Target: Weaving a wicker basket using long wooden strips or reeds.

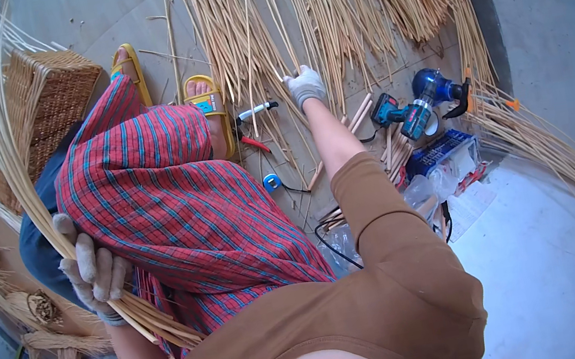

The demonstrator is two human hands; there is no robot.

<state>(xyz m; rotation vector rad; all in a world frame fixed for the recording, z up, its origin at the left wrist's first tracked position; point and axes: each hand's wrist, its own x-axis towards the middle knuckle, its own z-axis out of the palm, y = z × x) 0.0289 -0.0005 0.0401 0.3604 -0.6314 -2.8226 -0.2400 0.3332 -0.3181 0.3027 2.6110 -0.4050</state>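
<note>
Drill (414, 118) & tape (272, 183) lie nr your R arm; basket (62, 84) at L, contents unclear. Your L hand (97, 276)'s wrapped round the bundle (29, 181) by your lap. R hand (306, 86)'s at floor canes (317, 15), grip can't tell.

far left on my feed, i see a brown woven basket (65, 99) on the tiled floor (124, 20). around the middle i pick out a white-handled tool (257, 111), a red-handled tool (255, 144) just nearer, and a round blue tape measure (271, 183) nearer again. to the right i make out a teal cordless drill (416, 118) beside a glossy blue rounded thing (431, 84) whose kind i can't tell. nearer than those lie a blue-and-white box (443, 153) and some crumpled clear plastic (442, 182).
</note>
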